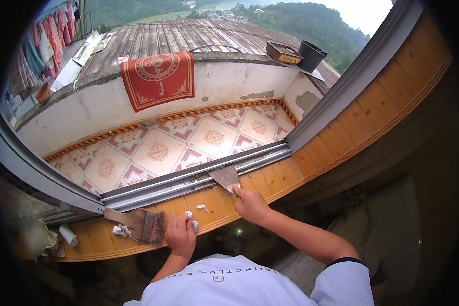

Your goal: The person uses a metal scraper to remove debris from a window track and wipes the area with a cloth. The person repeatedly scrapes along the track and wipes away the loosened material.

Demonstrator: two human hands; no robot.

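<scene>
My right hand (252, 206) grips a putty knife (225, 178). Its wide, stained blade rests over the metal sliding window track (163, 191). Closed over the wooden sill (219, 201), my left hand (180, 236) pinches a crumpled white wad (188, 214), which looks like tissue. A second white bit (195, 226) shows beside those fingers. Left of this hand lies a flat brush (153, 228) with dark bristles and a worn wooden handle, with more white scraps (121, 231) against it. One loose scrap (203, 208) sits on the sill between my hands.
A white cylinder (68, 235) and a crumpled cloth (52, 244) lie at the sill's left end. Grey window frames (359, 76) stand at both sides. Beyond is a tiled balcony (188, 140), its low wall carrying a red mat (158, 79), a planter box (283, 53) and a black bucket (311, 56).
</scene>
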